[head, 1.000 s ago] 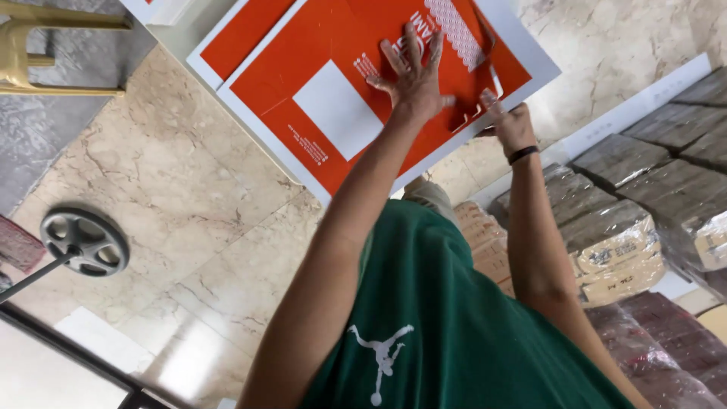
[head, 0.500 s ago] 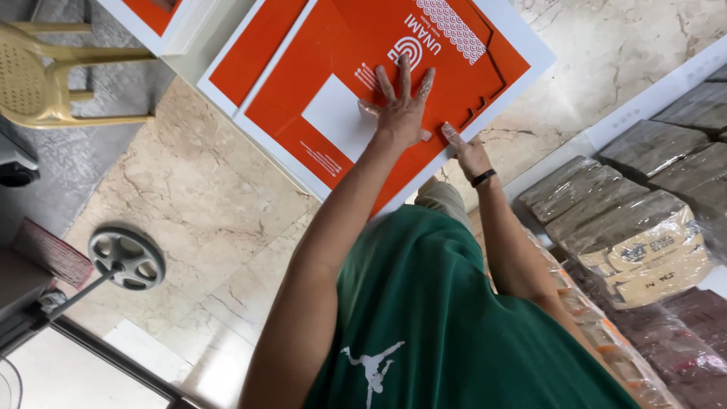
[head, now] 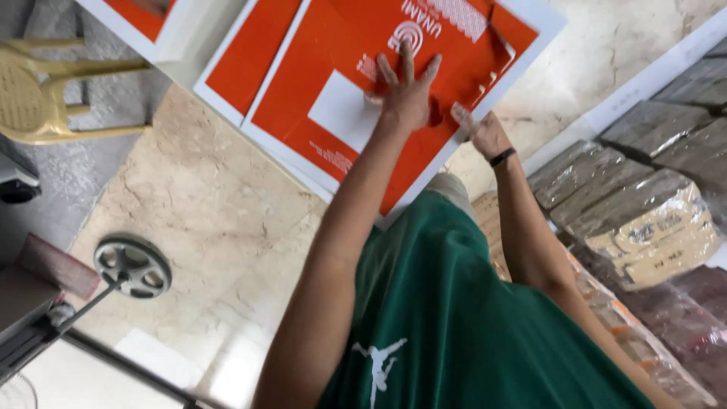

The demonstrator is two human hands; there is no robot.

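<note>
Head view: we press our left hand [head: 407,95] flat, fingers spread, on the orange flat carton [head: 379,98] lying on the marble floor [head: 204,204]; our right hand [head: 481,132] rests open at the carton's edge. Folding it likely needs a firm grip there.

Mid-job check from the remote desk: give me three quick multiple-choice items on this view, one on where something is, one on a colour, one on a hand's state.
1. Where is the yellow plastic chair?
A. upper left of the view
B. lower right
C. on the orange sheet

2. What colour is the rectangular patch on the orange printed sheet beside the left hand?
A. black
B. white
C. green

3. How is the left hand set?
A. closed in a fist
B. pinching a corner
C. flat, fingers spread on the sheet

Key: 1 A, the chair stands at the left edge near the top. 2 B, the patch is plain white against the orange. 3 C, the palm lies flat on the sheet with fingers fanned, while the right hand touches the sheet's edge nearby.
</note>
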